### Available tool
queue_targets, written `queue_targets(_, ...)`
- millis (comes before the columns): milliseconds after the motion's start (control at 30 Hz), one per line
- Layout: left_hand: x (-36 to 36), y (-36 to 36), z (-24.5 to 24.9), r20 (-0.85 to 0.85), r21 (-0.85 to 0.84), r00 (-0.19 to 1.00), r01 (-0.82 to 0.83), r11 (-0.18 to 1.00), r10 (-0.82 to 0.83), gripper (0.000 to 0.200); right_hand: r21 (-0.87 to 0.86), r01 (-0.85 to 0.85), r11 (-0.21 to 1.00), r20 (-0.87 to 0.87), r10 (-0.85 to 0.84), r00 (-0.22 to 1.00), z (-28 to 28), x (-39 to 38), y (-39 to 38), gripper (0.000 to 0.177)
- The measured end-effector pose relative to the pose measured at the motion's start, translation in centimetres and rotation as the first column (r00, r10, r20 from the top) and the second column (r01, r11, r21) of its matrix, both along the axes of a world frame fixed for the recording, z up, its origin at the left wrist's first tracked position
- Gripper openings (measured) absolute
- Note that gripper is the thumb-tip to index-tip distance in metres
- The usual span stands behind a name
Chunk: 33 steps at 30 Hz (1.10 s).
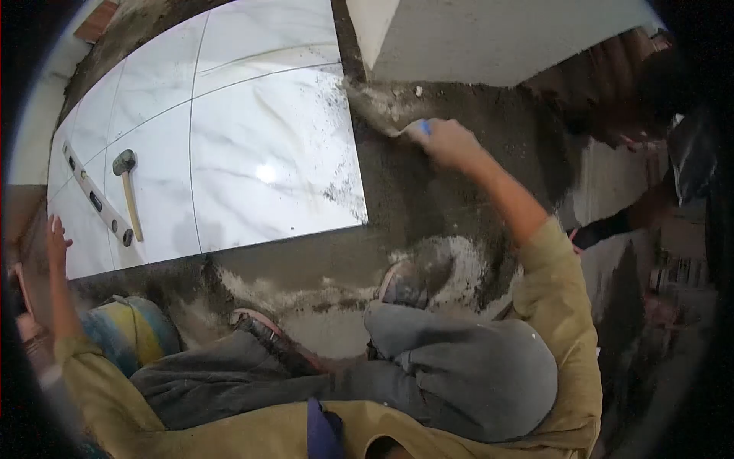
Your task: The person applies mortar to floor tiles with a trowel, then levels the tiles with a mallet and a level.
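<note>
My right hand point(449, 143) is closed round the blue handle of a trowel point(394, 131), whose blurred blade is over the grey mortar point(413, 187) beside the white tiles point(267, 153). At the far left, my left hand point(56, 239) rests at the tiles' outer edge, fingers apart, with nothing visible in it. Near it on the tiles lie a spirit level point(95, 197) and a mallet point(128, 187) with a wooden handle. Grey crumbs are scattered along the right edge of the tiles.
A pale wall corner point(451, 46) stands beyond the mortar. A blue and yellow bucket point(134, 330) is by my left knee. At the right, another person's leg point(623, 222) reaches onto the floor beside a dark bag point(694, 157). My feet are on the rough floor below the tiles.
</note>
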<state>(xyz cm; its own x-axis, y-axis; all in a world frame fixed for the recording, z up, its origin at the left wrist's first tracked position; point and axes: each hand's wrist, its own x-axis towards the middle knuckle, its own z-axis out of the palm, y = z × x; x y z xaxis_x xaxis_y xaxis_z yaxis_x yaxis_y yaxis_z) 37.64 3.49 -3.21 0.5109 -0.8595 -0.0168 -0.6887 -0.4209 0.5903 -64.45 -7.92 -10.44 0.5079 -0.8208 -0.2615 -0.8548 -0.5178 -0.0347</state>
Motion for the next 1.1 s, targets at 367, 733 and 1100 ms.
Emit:
queue_targets(367,-0.6,-0.3,0.0,-0.085,0.005,0.991,-0.099,0.995,0.099,0.065,0.167,0.5,0.85,-0.04,-0.501,0.865,0.0,-3.4,-0.4,0.063)
queue_targets(733,-3.4,-0.1,-0.9,-0.014,0.074,0.994,-0.106,0.992,0.108,0.065,0.123,0.467,0.876,0.297,-0.481,0.825,0.7,6.7,-2.5,0.058)
queue_targets(1100,-6.0,-1.1,-0.9,-0.015,0.057,0.995,-0.093,0.994,0.094,0.065,0.082,0.372,0.924,0.354,-0.376,0.856,-0.3,7.0,-5.0,0.053)
